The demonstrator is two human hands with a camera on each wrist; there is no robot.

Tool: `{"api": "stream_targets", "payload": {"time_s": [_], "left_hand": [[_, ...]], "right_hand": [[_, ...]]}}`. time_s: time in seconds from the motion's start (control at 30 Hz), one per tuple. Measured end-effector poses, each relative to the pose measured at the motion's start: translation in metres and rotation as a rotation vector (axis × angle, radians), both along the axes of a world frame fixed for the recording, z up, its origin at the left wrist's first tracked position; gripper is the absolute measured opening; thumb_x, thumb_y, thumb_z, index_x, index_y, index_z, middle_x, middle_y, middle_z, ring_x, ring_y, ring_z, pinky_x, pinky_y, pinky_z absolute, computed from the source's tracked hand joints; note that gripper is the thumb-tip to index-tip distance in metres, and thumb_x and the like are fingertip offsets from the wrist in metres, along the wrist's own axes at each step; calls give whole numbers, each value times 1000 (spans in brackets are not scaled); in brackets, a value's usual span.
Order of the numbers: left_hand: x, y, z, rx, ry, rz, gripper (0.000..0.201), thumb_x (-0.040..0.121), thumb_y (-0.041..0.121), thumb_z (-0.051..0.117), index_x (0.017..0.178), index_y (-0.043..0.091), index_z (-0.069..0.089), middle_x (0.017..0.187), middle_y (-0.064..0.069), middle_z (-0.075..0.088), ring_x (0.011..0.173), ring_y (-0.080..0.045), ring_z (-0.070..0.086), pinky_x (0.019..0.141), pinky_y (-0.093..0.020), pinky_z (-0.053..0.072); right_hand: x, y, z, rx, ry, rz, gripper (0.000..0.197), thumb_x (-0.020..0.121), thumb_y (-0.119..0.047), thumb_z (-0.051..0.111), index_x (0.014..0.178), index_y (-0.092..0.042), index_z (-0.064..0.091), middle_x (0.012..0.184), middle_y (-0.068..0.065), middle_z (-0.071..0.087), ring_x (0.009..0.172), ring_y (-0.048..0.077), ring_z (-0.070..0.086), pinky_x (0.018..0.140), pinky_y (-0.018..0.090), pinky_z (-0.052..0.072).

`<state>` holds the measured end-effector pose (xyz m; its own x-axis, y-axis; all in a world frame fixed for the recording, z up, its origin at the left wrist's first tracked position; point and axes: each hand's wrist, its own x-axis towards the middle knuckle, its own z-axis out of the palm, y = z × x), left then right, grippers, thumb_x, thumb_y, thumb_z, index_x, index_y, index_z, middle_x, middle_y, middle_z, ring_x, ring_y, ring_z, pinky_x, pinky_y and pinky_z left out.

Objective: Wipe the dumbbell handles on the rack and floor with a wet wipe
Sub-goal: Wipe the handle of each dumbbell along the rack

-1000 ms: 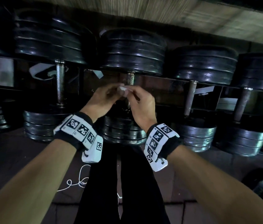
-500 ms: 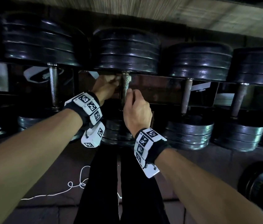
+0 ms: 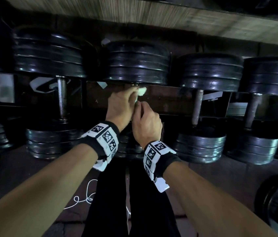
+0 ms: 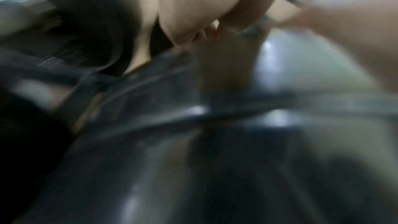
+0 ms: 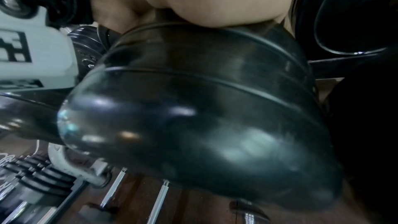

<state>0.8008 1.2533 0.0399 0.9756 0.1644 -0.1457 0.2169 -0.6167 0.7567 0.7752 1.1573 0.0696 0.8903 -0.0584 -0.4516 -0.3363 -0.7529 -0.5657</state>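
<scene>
Both hands are meeting at the handle of the middle dumbbell [image 3: 137, 65] on the rack [image 3: 165, 98]. The left hand [image 3: 122, 106] is curling its grip around the top of that handle, just under the dumbbell's upper plates, with the white wet wipe [image 3: 141, 91] bunched in its fingers and sticking out to the right of them. The right hand [image 3: 146, 122] is sitting just below the left hand, touching it, its grip closing in a pinch on the lower end of the wipe. The handle itself is hiding behind both hands. Neighbouring dumbbells are flanking the middle dumbbell, their handles [image 3: 61, 98] bare.
</scene>
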Motion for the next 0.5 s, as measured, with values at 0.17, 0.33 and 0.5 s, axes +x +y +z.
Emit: {"api": "stream_targets", "payload": {"time_s": [0.17,0.33,0.5], "left_hand": [[-2,29,-14,-35,-9,185,21,96,19,59,94,3,72,82,-12,74,70,-22,67,66,-25,47],[10,35,-30,-7,215,169,19,95,14,58,95,4,74,93,-15,74,87,-25,67,69,-15,32],[24,27,-27,-132,181,104,24,95,22,59,91,4,73,85,-11,73,83,-25,68,78,-30,50]], "right_hand": [[-2,0,-1,-8,-36,-17,36,105,-43,35,92,-18,57,74,3,68,71,33,64,67,44,51],[-2,-2,-2,-5,-55,-13,32,104,-39,38,94,-17,59,74,3,68,70,32,64,64,42,49],[-2,-1,-3,-9,-62,-16,31,104,-38,39,94,-16,59,73,5,69,70,34,64,65,44,51]]}}
